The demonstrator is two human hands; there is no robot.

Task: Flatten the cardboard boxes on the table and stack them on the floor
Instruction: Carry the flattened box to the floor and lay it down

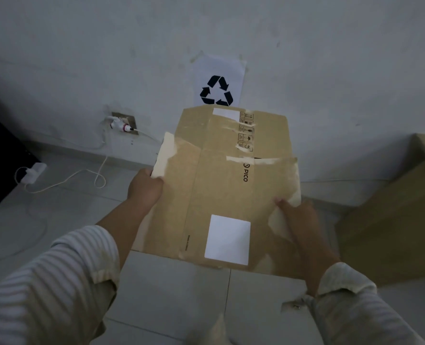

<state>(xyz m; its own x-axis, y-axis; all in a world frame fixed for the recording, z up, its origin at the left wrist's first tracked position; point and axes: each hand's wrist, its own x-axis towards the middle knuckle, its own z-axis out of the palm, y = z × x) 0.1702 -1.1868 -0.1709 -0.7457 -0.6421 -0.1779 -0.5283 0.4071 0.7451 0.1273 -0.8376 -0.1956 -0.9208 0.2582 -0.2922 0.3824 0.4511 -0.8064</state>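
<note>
- You hold one flattened cardboard box (221, 195) in both hands, over the tiled floor (176, 290) and in front of the wall with the recycling sign (217, 89). It seems you are at the stacking step, not the flattening one.
- Your left hand (145, 186) is closed on the left flap of the box, thumb on top. Your right hand (297, 220) grips the right flap near its lower corner, thumb pressed on the upper face.
- The long axis of the box runs away from you, toward the wall. The far end with the handling symbols points at the sign; the near end with the white label (227, 239) points to you. The far end looks higher than the near one, but I cannot tell if it touches the wall.
- More cardboard (393, 215) is at your right, near the wall.
- The next move, I think, asks you to lower the box flat and even, then release both hands together, so the loose flaps do not fold under.
</note>
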